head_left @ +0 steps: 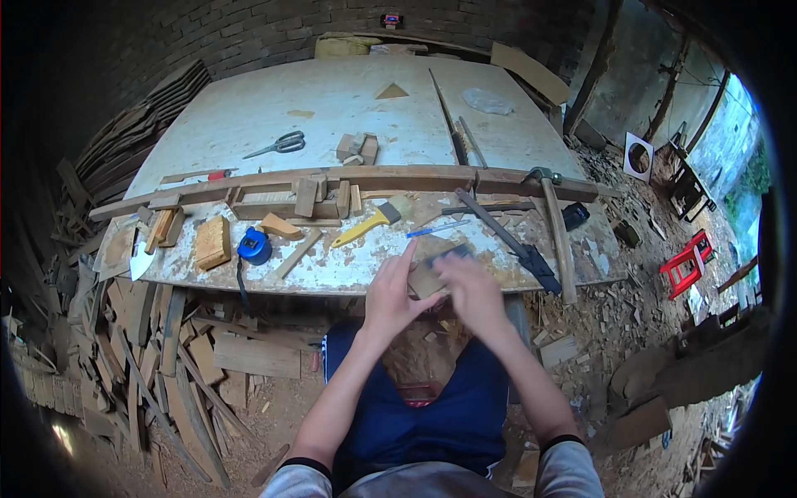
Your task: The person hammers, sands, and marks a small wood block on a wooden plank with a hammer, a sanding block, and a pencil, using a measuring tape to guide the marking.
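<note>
My left hand [390,292] grips a flat wooden block [425,280] at the front edge of the workbench, thumb along its near side and index finger stretched up its left side. Over the block's right part is my right hand [471,290], smeared by motion, its fingers closed on a dark flat piece [451,254] whose kind I cannot make out. Just beyond the hands lies a blue pen-like tool [432,228]. A yellow-handled brush [365,226] rests to the left, and a dark-bladed tool [508,238] to the right.
Left on the worn bench [332,270] are a blue tape measure [254,246] and wood blocks [212,242]. A hammer [554,228] lies at right. Behind a long wooden rail [398,176] are scissors [286,143]. Scrap wood [166,357] covers the floor; a red stool [687,266] stands right.
</note>
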A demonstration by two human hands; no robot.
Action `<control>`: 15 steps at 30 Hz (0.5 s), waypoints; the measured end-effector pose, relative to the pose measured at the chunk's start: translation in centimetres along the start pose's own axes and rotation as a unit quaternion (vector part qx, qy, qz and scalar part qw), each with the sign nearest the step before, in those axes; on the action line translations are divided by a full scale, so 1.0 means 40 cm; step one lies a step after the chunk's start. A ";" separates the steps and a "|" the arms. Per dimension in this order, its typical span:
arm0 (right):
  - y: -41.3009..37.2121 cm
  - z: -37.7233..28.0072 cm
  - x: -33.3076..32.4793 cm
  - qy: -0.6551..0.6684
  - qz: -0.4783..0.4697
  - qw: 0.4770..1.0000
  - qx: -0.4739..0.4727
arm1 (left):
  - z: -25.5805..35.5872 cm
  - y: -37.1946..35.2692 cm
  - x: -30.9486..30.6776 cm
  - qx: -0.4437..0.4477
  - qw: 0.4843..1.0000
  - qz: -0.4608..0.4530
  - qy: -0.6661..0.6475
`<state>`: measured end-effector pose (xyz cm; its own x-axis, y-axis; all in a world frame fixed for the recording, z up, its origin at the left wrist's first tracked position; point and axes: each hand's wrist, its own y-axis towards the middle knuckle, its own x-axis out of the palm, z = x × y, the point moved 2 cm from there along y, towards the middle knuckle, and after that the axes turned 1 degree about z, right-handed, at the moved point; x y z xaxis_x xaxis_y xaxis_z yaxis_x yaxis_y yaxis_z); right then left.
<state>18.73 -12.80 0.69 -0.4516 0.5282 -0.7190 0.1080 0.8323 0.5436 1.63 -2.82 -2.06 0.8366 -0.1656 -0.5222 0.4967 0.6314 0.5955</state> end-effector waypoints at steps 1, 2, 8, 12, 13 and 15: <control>0.019 0.025 0.000 0.005 0.020 0.998 0.054 | 0.009 0.006 -0.002 -0.001 1.000 0.005 0.001; -0.004 0.005 0.016 -0.045 0.016 0.998 0.027 | 0.013 0.006 -0.002 -0.008 1.000 0.003 0.005; 0.010 0.039 -0.006 -0.003 -0.008 1.000 0.018 | 0.013 0.008 -0.003 -0.013 1.000 -0.001 -0.002; -0.037 -0.084 0.002 -0.027 -0.032 0.998 -0.046 | 0.007 0.000 -0.007 -0.010 1.000 -0.005 -0.014; -0.033 -0.068 0.000 -0.009 -0.038 0.998 -0.045 | 0.003 -0.002 -0.009 -0.009 1.000 -0.009 -0.015; -0.016 -0.004 -0.015 0.027 -0.050 0.997 -0.044 | 0.002 -0.001 -0.009 -0.006 1.000 -0.010 -0.010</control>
<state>18.78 -13.68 0.84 -0.5035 0.4316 -0.7485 -0.0170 0.8612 0.5081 1.33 -2.84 -1.84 0.8313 -0.1920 -0.5216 0.5100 0.6366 0.5785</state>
